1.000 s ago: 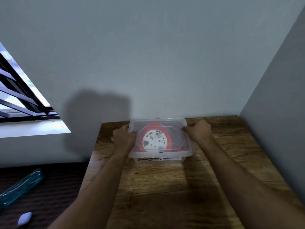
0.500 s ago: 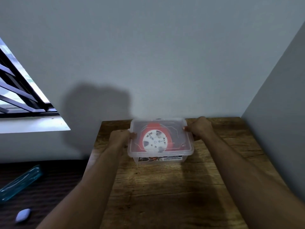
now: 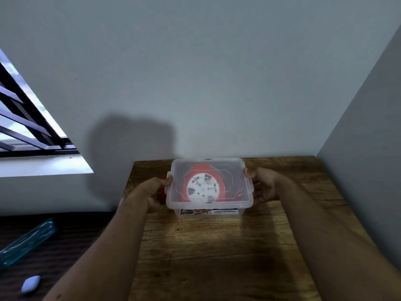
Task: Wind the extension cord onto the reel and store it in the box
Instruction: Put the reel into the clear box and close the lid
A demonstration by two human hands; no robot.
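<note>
Nearest the camera, two bare forearms are seen entering from the bottom edge, where both are cut off. They reach across the wooden surface (image 3: 206, 246), whose near edge is also cut off by the frame.

Further out, the clear plastic box (image 3: 209, 210) stands on the surface near its far edge, with its transparent lid (image 3: 236, 170) laid on top. The left hand (image 3: 155, 195) is held against the box's left side, its fingers (image 3: 167, 181) curled over the lid's left rim; a red latch beneath the hand is mostly hidden. The right hand (image 3: 263, 185) is held against the right side, its thumb on the lid's edge by the clear latch and the remaining fingers loosely curled under it; how firmly anything is gripped cannot be told. The red cord reel (image 3: 204, 187) with its white hub lies flat inside the box, blurred by the lid; the wound cord itself cannot be made out. A label on the box's front wall is too small to read.

To the left, on the dark floor, a teal object (image 3: 26, 242) and a small pale object (image 3: 31, 283) are seen, both indistinct. Beyond, a barred window (image 3: 28, 127) is cut off at the left edge, and a grey wall (image 3: 195, 72) closes the view.
</note>
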